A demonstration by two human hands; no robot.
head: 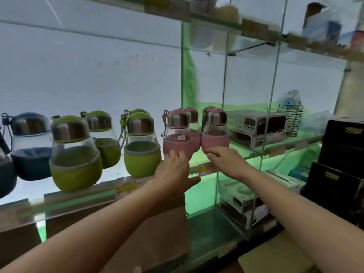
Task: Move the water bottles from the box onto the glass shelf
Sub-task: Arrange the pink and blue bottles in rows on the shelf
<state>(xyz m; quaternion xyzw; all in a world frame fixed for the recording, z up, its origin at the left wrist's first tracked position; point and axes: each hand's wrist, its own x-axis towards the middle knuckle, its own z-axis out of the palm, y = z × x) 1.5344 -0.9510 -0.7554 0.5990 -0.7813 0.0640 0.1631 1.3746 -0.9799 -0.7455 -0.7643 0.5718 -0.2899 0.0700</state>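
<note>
— Bottles, where are they?

— Two front pink-sleeved clear glass bottles with steel caps stand on the glass shelf point(82, 196): one point(177, 137) at my left hand's point(173, 170) fingertips, the other point(215, 133) just above my right hand point(226, 160).

— Gripping them?

— No. Left fingers are straight, touching the sleeve; right fingers hang loosely curled, holding nothing.
</note>
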